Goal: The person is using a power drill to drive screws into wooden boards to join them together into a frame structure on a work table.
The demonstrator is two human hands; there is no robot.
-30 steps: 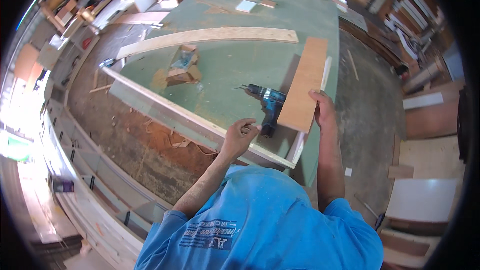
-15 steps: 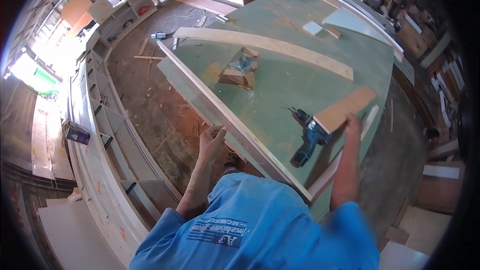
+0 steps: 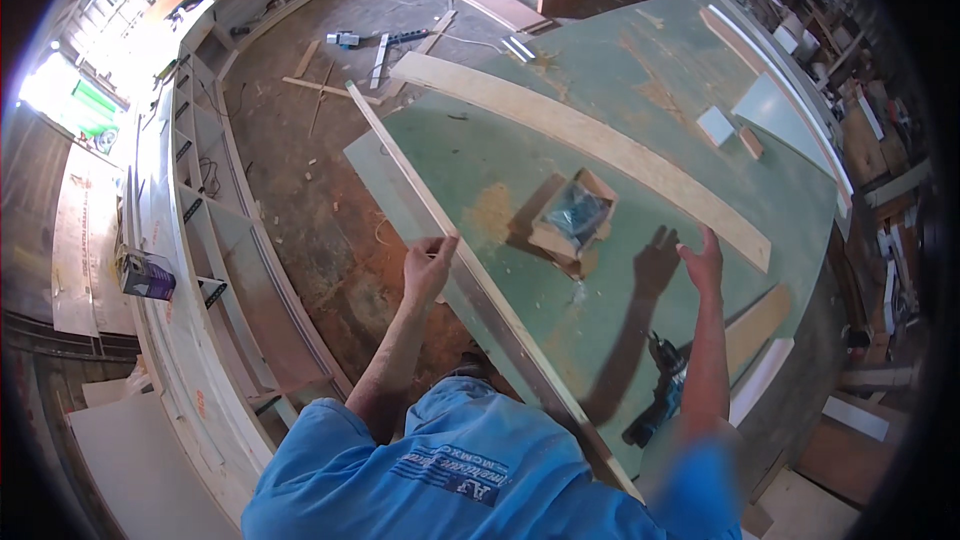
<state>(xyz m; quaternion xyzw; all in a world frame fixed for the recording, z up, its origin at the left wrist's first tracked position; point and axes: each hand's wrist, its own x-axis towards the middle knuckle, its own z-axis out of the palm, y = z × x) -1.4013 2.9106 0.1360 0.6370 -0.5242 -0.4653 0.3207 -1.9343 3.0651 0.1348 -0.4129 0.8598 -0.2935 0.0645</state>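
Note:
My left hand (image 3: 430, 265) grips the top edge of a long narrow board (image 3: 515, 340) standing on edge along the near side of a green work table (image 3: 450, 155). My right hand (image 3: 703, 258) is raised over the table with its fingers apart and nothing in them. Its shadow falls on the green top, beside a small open cardboard box (image 3: 597, 183) with a clear plastic bag (image 3: 577, 214) inside. A cordless drill (image 3: 664, 392) lies by my right forearm, which partly covers a short brown board (image 3: 757, 325).
A long pale plywood strip (image 3: 590, 135) lies across the table beyond the box. White and wood offcuts (image 3: 716, 127) sit farther right. Left, a long shelf-like cabinet frame (image 3: 235, 270) lines the walkway, with a purple box (image 3: 148, 275) on it. Scraps litter the floor (image 3: 300, 160).
My right hand has let go of the short brown board and moved forward over the table, opening. My left hand stays on the long board's edge. The whole view has shifted.

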